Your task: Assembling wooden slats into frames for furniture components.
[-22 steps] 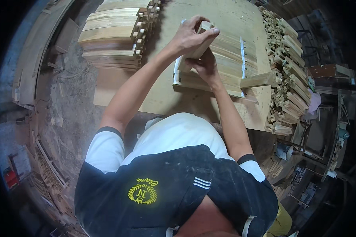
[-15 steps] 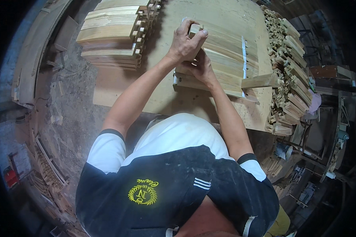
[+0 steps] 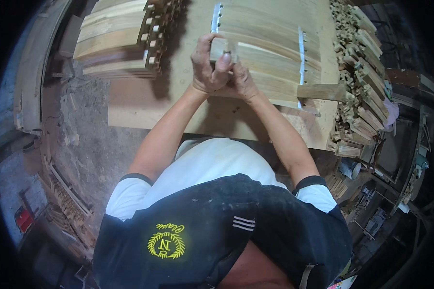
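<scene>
My left hand [image 3: 205,67] is wrapped round a short, pale wooden piece [image 3: 221,46], which stands on end with its end face turned up; the left thumb presses along its near side. Close against it, my right hand [image 3: 244,83] has its fingers curled in at the lower part of the piece, partly hidden behind the left thumb. Beneath and beyond the hands lies a row of wooden slats [image 3: 265,62] set side by side, with a white strip along each end.
Stacked slatted panels [image 3: 111,36] with protruding tenons stand on the table's left. A long heap of short wooden pieces [image 3: 361,91] lines its right edge. One wooden piece [image 3: 321,91] lies between slats and heap. The brown tabletop [image 3: 140,106] ends close to my body.
Both hands have come slightly nearer and to the left with the wooden piece, whose end face now points up more. The white strip at the slats' left end has come into sight.
</scene>
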The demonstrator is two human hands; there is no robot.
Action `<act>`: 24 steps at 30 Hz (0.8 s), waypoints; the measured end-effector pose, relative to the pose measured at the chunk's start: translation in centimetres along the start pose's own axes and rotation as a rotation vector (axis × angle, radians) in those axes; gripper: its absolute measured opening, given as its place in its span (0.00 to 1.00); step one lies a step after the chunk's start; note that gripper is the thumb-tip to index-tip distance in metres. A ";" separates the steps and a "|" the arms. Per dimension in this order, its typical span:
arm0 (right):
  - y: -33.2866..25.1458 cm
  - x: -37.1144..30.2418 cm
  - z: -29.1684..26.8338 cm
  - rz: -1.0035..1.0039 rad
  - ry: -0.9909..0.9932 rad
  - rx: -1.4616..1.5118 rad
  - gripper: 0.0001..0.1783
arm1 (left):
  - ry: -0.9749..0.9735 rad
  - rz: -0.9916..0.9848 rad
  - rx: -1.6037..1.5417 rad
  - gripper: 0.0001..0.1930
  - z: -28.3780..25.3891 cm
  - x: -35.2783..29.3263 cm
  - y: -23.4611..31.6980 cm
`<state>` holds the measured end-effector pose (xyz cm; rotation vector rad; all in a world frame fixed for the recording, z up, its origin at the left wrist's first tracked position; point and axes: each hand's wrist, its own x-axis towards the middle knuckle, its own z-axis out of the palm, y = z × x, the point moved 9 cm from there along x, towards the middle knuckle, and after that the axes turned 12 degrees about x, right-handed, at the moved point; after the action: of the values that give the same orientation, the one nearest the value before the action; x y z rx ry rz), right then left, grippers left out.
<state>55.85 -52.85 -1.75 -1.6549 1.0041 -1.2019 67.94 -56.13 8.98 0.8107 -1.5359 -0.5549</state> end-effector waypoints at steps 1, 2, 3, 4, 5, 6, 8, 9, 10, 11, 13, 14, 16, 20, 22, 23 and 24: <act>-1.2 0.0 -0.3 -0.205 0.039 -0.070 0.46 | -0.033 -0.070 -0.029 0.22 0.4 -0.2 -0.5; 1.6 -0.5 0.3 -0.068 0.014 0.022 0.46 | -0.050 -0.058 0.001 0.23 0.5 -0.2 -0.5; 4.3 -1.1 0.7 0.067 -0.004 0.118 0.46 | -0.072 -0.042 0.031 0.24 0.6 -0.1 -0.7; 3.7 -1.2 -0.3 0.095 0.030 0.045 0.46 | -0.081 -0.020 0.063 0.25 0.7 0.1 -0.8; 2.8 -1.2 -1.3 0.128 0.060 -0.026 0.46 | -0.121 -0.048 0.073 0.27 0.6 -0.4 -1.3; -1.8 -2.2 -1.5 0.042 0.150 -0.262 0.46 | -0.146 -0.058 0.092 0.30 0.0 -1.0 -1.7; -4.0 -7.0 -5.2 0.326 0.357 -0.222 0.34 | -0.158 -0.120 0.108 0.42 -0.9 -2.0 -2.9; -6.7 -10.2 -8.1 0.149 0.531 -0.367 0.27 | -0.174 -0.192 0.148 0.45 -1.6 -2.3 -1.9; -7.2 -14.2 -11.2 0.140 0.714 -0.423 0.24 | -0.201 -0.269 0.153 0.50 -2.8 -4.0 -3.7; -6.3 -19.1 -15.1 0.175 0.909 -0.461 0.22 | -0.217 -0.427 0.129 0.48 -3.5 -5.8 -5.5; -6.3 -25.0 -21.3 0.373 1.127 -0.393 0.22 | -0.274 -0.756 0.049 0.40 -4.2 -10.8 -9.1; -6.9 -27.0 -23.3 0.428 1.240 -0.476 0.25 | -0.319 -0.917 -0.013 0.33 -3.9 -13.5 -10.9; -2.5 -29.7 -27.0 0.666 1.140 -0.651 0.28 | -0.420 -0.992 0.044 0.30 -2.5 -16.9 -13.1; 3.8 -30.8 -29.0 0.877 0.962 -0.717 0.46 | -0.446 -0.943 0.058 0.29 0.4 -16.6 -11.3; 4.0 -30.9 -29.2 0.801 1.030 -0.675 0.44 | -0.427 -0.966 0.011 0.26 0.2 -16.5 -10.8; 2.5 -29.6 -27.9 0.780 1.068 -0.597 0.41 | -0.415 -1.003 -0.013 0.26 -0.6 -16.2 -9.8; 0.7 -28.9 -26.6 0.762 1.105 -0.521 0.38 | -0.404 -1.044 -0.037 0.25 -1.5 -16.2 -8.9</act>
<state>23.67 -30.74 -5.86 -0.6235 2.5018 -1.3208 71.00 -49.29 -7.91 1.5311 -1.3504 -1.5729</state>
